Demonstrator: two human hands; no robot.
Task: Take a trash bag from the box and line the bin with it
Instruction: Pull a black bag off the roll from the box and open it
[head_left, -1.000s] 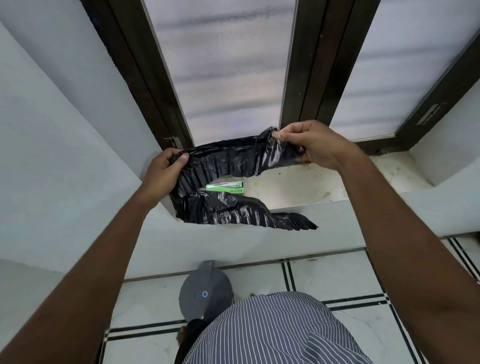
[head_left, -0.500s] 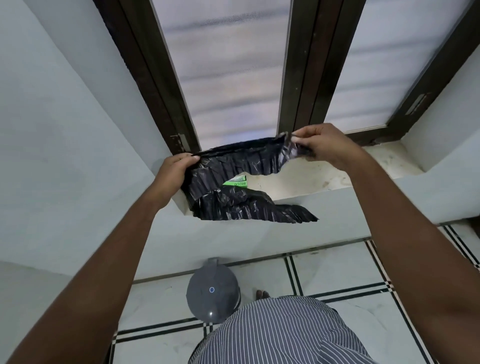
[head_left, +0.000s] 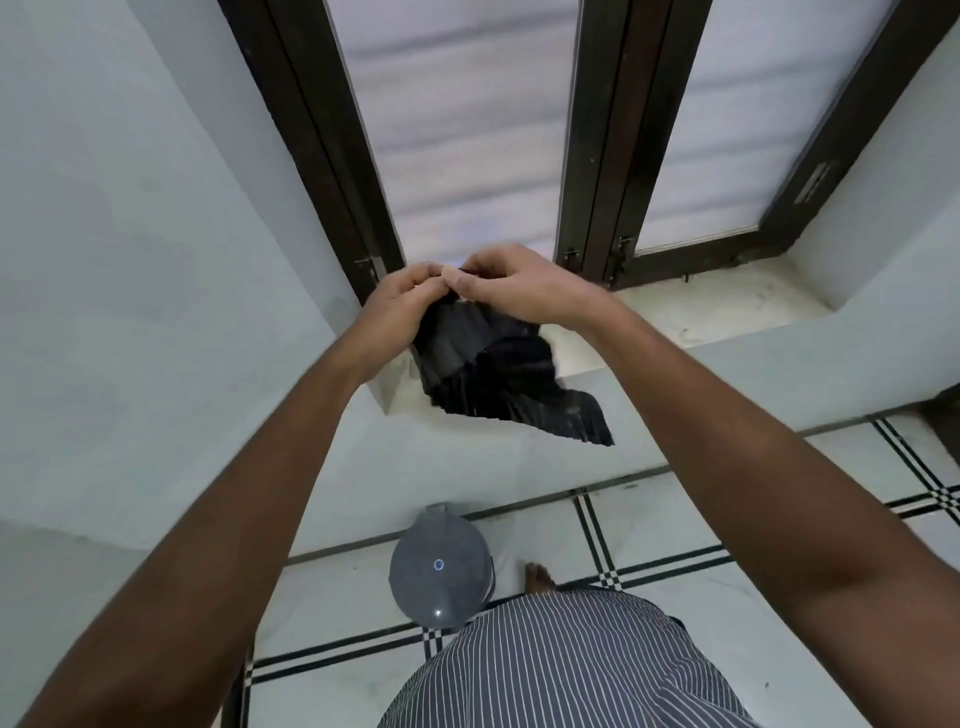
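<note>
Thin black plastic trash bag (head_left: 488, 369), crinkled and slightly glossy, below it a grey plastic bin (head_left: 439, 571) with smooth shiny lid, behind the bag dark wooden window frame (head_left: 322, 156), frosted glass (head_left: 457, 130)

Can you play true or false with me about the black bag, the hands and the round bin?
1. Both hands hold the crumpled black plastic trash bag. True: the left hand and right hand pinch its top together.
2. The round grey lidded bin stands on the windowsill. False: it stands on the tiled floor.
3. The bin's lid is shut. True.
4. The bag already lines the bin. False: it hangs in the air in front of the windowsill.
</note>
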